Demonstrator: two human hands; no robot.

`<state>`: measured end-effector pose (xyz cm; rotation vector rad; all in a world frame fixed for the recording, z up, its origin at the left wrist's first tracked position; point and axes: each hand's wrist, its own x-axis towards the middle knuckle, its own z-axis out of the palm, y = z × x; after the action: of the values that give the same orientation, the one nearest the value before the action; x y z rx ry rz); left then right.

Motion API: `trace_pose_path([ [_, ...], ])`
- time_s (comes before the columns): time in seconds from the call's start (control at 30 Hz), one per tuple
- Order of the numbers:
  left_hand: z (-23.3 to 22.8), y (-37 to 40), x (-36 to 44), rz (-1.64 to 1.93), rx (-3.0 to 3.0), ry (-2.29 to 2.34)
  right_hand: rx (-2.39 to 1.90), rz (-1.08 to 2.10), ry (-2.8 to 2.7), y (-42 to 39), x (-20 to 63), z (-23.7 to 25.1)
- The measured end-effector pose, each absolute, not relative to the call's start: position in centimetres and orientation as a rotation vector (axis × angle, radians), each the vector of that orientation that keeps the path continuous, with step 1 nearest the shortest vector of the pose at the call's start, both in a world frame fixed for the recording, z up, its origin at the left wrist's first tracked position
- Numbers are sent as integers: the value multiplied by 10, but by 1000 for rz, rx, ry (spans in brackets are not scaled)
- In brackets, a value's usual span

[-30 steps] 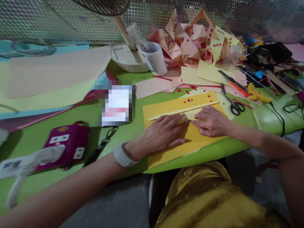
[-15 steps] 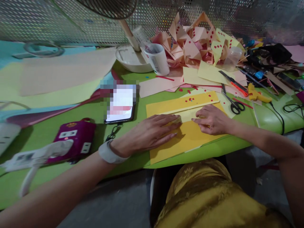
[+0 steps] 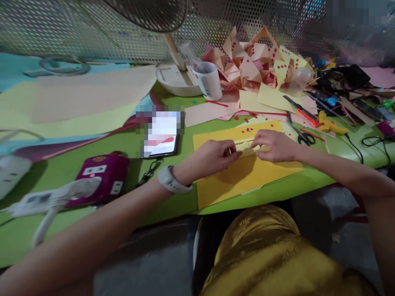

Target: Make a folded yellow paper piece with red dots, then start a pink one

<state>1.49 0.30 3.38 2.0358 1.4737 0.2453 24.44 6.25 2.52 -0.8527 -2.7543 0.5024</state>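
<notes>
One yellow sheet (image 3: 220,189) lies near the front edge of the green surface (image 3: 271,191), a pale yellow strip (image 3: 244,149) running across its upper part. The left hand (image 3: 216,156) curls its fingers, tips at the strip; the right hand (image 3: 276,146), just beside it, bends its fingers close together at the same strip. Whether either hand's fingers actually pinch it, I cannot tell. Small red pieces (image 3: 247,130) lie beyond the strip; scissors (image 3: 306,139) rest to the sheet's right, a lit phone (image 3: 163,135) to its left.
</notes>
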Motion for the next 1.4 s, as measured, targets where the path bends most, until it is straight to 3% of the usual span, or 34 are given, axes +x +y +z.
trace_pose_path([
  [0.07,34,11,26,158,1876,1425,-1145,633,-2677,63,236,36],
  [0.17,32,18,32,85,1773,1394,-1500,1135,-2598,66,224,44],
  [0.27,31,22,31,62,1737,1365,-1611,1584,-2481,72,215,41],
  [0.37,29,25,28,57,1701,1326,-1642,1737,-2390,78,210,33],
  [0.83,22,36,25,37,1518,1254,-1660,1908,-2311,84,218,33],
  [1.4,24,30,27,69,1483,1336,-1694,1648,-2337,89,250,39],
])
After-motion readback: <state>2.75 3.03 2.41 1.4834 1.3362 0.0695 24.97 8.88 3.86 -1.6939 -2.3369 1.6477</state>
